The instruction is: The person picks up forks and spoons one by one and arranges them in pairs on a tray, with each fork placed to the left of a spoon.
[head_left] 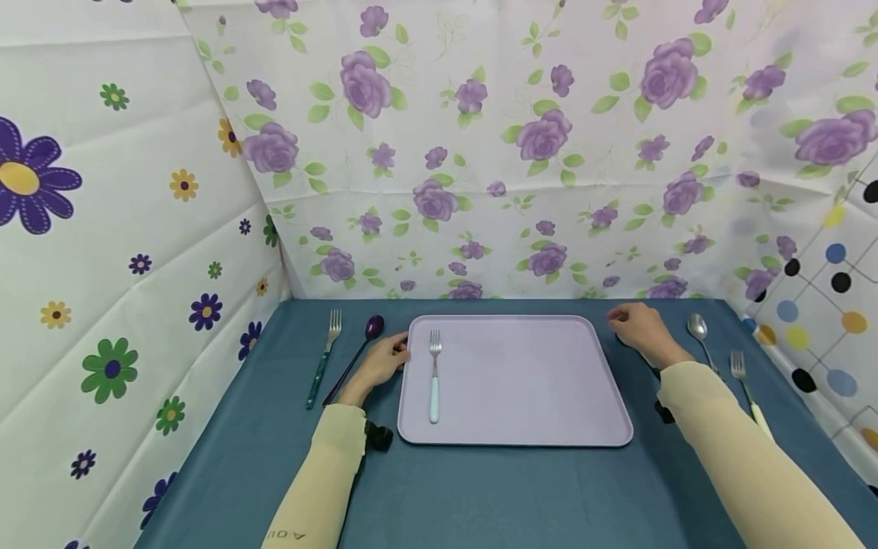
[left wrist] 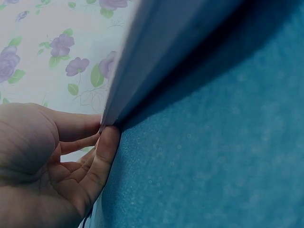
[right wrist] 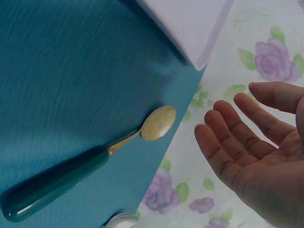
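My left hand (head_left: pixel 380 362) is at the left rim of a pale lilac tray (head_left: pixel 521 381), and in the left wrist view its thumb and fingers pinch that rim. On the tray's left side lies a fork (head_left: pixel 434 389) with a light blue handle. My right hand (head_left: pixel 645 332) is off the tray's right side, holding nothing, its fingers loosely bent. Beneath it, mostly hidden in the head view, lies a spoon (right wrist: pixel 159 123) with a gold bowl and a dark green handle.
Left of the tray lie a green-handled fork (head_left: pixel 321 366) and a dark purple spoon (head_left: pixel 373 328). At the right are a silver spoon (head_left: pixel 697 328) and a fork (head_left: pixel 739 370) with a pale yellow handle. Flowered cloths (head_left: pixel 480 152) stand behind the blue-covered table (head_left: pixel 514 496).
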A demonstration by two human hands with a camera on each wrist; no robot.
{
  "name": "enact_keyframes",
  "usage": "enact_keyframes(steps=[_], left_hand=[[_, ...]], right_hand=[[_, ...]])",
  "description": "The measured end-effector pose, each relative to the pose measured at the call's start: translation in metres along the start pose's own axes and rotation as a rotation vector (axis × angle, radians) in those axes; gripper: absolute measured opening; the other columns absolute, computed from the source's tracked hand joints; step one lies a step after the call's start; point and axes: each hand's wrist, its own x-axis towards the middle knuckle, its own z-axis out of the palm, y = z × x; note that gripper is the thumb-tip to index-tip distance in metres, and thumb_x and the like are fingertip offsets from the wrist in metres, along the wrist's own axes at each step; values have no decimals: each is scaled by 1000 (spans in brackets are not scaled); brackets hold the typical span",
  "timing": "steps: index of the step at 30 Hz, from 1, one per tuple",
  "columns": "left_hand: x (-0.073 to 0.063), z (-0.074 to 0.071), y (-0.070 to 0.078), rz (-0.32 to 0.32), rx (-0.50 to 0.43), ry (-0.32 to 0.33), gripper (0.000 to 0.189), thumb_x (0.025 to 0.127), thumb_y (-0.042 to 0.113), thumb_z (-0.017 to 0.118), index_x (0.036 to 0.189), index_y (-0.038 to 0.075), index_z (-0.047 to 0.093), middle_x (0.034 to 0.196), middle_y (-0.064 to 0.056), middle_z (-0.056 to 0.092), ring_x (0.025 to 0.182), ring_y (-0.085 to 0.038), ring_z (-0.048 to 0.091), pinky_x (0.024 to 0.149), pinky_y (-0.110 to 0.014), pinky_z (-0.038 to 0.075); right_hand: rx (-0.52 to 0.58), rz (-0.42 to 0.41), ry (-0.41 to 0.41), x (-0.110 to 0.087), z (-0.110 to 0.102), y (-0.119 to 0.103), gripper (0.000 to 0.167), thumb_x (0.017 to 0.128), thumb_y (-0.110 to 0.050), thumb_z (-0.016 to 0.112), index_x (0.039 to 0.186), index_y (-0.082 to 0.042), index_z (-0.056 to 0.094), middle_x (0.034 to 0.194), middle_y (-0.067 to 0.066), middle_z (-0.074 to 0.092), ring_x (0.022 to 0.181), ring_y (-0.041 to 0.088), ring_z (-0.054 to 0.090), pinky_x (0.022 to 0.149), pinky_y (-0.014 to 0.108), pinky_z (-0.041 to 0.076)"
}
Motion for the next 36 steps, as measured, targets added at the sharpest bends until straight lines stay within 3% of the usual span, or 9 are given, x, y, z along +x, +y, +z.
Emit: enact_keyframes(steps=[12,19,27,36], left_hand=[[1,0,-2,2,-10,4,51,105,4,55,155,-5,45,109,-16,61,101,-26,65,89,-40,59],[-1,-2,-2,59,-12,-3,50,104,4,55,152,-8,46,105,-15,61,95,-23,65,82,-37,60],[1,3,-4,-6,2,3,51,106,5,55,155,-4,45,108,-14,61,98,-25,65,87,-39,59],[0,0,1,-7,0,5,51,106,5,56,155,-4,45,109,-14,61,100,-25,65,87,-39,59]], right_hand=[[-46,2,4,-7,-8,19,42,106,-18,56,132,15,61,124,36,62,112,52,59,89,60,52],[-66,29,0,-14,-9,28,38,102,-8,54,130,18,60,120,38,62,110,55,58,87,61,52],[-93,44,-9,-18,-5,46,39,96,-2,51,129,17,60,119,39,62,108,55,59,84,60,53],[-100,83,-10,-18,2,61,46,85,6,52,129,16,61,117,40,61,91,41,62,67,42,49]])
